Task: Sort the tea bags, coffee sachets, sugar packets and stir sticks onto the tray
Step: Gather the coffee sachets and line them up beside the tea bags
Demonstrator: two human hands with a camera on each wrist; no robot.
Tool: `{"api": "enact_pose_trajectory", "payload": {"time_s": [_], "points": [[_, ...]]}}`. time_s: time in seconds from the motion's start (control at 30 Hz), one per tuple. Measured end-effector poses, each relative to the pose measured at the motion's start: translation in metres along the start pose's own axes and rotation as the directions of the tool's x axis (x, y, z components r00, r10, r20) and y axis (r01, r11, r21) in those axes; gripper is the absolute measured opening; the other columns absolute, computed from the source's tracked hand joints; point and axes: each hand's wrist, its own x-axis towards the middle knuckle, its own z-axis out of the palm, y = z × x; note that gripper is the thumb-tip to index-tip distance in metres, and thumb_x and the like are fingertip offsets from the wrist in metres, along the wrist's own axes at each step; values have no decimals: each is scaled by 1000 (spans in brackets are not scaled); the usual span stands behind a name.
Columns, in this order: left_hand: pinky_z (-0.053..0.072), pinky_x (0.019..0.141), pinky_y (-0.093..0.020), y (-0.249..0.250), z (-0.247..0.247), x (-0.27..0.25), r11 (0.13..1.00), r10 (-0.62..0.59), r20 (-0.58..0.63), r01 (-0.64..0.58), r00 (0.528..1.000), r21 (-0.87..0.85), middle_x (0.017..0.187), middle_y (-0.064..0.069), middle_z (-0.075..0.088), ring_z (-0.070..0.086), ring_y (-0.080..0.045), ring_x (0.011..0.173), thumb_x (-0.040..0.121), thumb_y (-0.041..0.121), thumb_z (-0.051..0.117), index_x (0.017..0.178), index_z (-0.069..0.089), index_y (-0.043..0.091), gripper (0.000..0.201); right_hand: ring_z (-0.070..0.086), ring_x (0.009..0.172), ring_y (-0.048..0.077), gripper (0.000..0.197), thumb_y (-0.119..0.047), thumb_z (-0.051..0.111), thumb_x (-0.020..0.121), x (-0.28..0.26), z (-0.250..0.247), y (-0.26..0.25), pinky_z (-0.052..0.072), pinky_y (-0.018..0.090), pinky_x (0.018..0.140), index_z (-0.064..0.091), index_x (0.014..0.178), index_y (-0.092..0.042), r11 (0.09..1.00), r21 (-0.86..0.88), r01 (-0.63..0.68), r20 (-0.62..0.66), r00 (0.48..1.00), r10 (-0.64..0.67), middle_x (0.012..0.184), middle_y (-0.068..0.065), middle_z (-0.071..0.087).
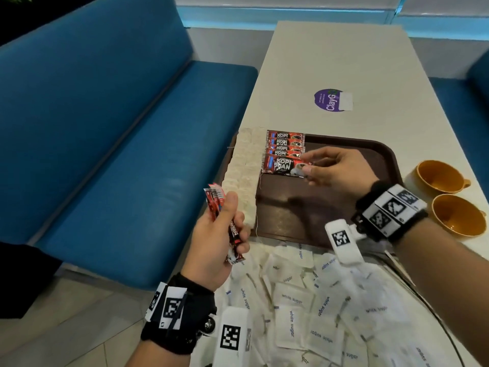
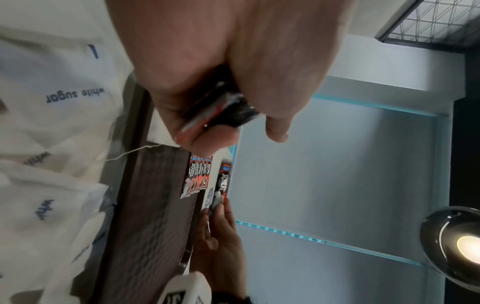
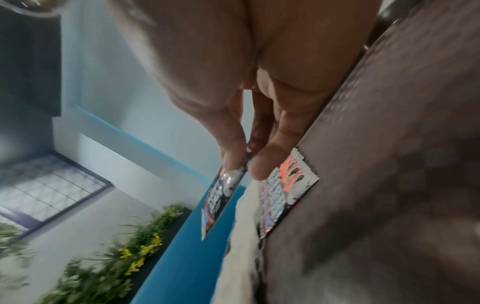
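A brown tray (image 1: 344, 149) lies on the table. Along its left edge runs a double row of pale tea bags (image 1: 242, 176). Beside them lies a stack of red-and-black coffee sachets (image 1: 285, 144). My right hand (image 1: 336, 168) pinches one more coffee sachet (image 1: 283, 165) by its right end, just above the tray and in front of that stack; the right wrist view shows the same sachet (image 3: 221, 197) held off the tray. My left hand (image 1: 217, 242) grips a bundle of coffee sachets (image 1: 222, 215) upright at the tray's near left corner. White sugar packets (image 1: 304, 300) lie heaped in front of the tray.
Two orange cups (image 1: 447, 197) stand right of the tray. A purple sticker (image 1: 332, 99) lies on the table beyond it. A blue bench (image 1: 119, 128) runs along the left side. A dark cable (image 1: 423, 295) crosses the sugar pile at the right.
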Motion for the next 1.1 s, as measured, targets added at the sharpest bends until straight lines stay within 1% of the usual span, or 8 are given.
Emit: {"api": "enact_pose_trajectory", "payload": {"time_s": [0.13, 0.2, 0.27, 0.33, 0.43, 0.73, 0.93, 1.1], "points": [[37, 43, -26, 2, -5, 2, 983, -108, 85, 119, 991, -139, 74, -5, 49, 45, -19, 59, 94, 33, 60, 123, 55, 18, 32, 65, 68, 20, 15, -2, 79, 85, 41, -2, 18, 60, 26, 64, 75, 94, -14, 981, -171, -93, -25, 996, 90, 88, 14, 73], [39, 44, -28, 2, -8, 4, 977, -124, 98, 139, 987, -164, 78, -8, 53, 49, -21, 60, 100, 25, 50, 130, 57, 16, 31, 65, 69, 19, 15, -2, 79, 85, 52, -1, 26, 60, 24, 62, 74, 93, -14, 964, -226, -143, -41, 990, 138, 92, 14, 73], [40, 45, -29, 1, -10, 5, 979, -118, 88, 131, 989, -158, 81, -11, 55, 51, -24, 62, 104, 21, 45, 135, 55, 11, 35, 65, 66, 18, 16, -2, 81, 84, 58, 0, 32, 60, 23, 58, 74, 96, -11, 949, -260, -181, -66, 983, 169, 88, 13, 73], [41, 45, -29, 0, -11, 5, 982, -110, 83, 121, 990, -145, 82, -13, 57, 53, -25, 62, 104, 21, 42, 137, 54, 7, 37, 68, 66, 18, 20, -3, 83, 82, 62, 1, 38, 60, 24, 56, 75, 99, -8, 933, -303, -194, -88, 981, 175, 84, 12, 74], [46, 46, -29, -2, -11, 4, 990, -101, 83, 108, 991, -89, 88, -17, 64, 60, -27, 64, 106, 23, 40, 136, 57, 6, 38, 72, 68, 19, 21, -7, 88, 78, 65, 3, 40, 59, 28, 60, 74, 94, -10, 914, -351, -202, -139, 977, 163, 83, 12, 75], [53, 50, -33, -2, -16, 2, 996, -82, 82, 83, 993, -13, 96, -21, 68, 68, -30, 71, 107, 26, 42, 133, 62, 12, 36, 73, 65, 20, 29, -15, 95, 68, 62, 8, 34, 65, 37, 67, 73, 87, -10, 872, -443, -209, -170, 974, 147, 76, 9, 76], [54, 51, -33, -2, -16, 1, 995, -94, 81, 97, 992, -37, 97, -21, 68, 68, -31, 71, 104, 28, 45, 133, 61, 12, 37, 75, 70, 22, 38, -20, 98, 62, 59, 9, 31, 65, 37, 69, 73, 89, -11, 866, -447, -224, -173, 972, 161, 78, 7, 76], [56, 52, -33, 1, -14, -1, 990, -103, 128, 114, 986, -85, 99, -21, 68, 69, -31, 72, 93, 31, 58, 135, 58, 9, 48, 77, 75, 24, 31, -16, 95, 70, 57, 8, 30, 65, 36, 68, 73, 91, -12, 862, -455, -224, -184, 971, 155, 83, 8, 76]]}}
